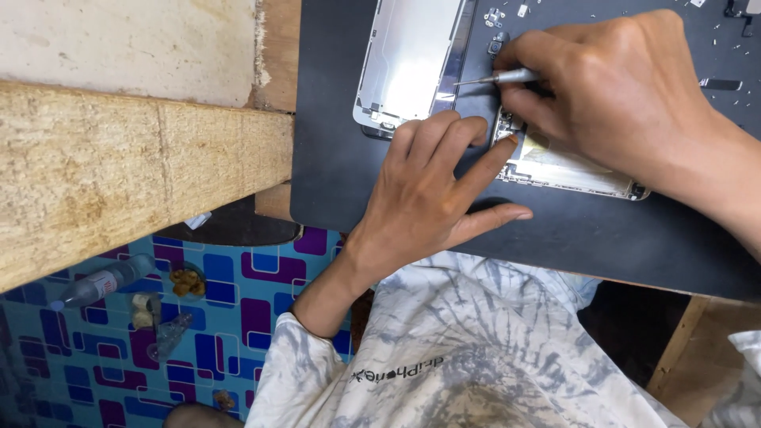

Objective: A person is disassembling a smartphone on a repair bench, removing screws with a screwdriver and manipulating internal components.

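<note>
Right, my left hand [432, 178] lies flat, empty, pinning phone [571, 170] steady; right hand [626, 87] pinches screwdriver [495, 78] w/ tip over it.

**Both hands low and close, upper half of the frame**

Your left hand [432, 186] lies palm down near the centre of the frame, fingers spread and stretched toward the upper right, index finger reaching furthest, thumb splayed out to the right. Its forearm runs down to the lower left into a pale sleeve. Your right hand [618, 87] enters from the right edge, knuckles up, fingers curled in a pinch at upper centre, just above the left fingertips.
</note>
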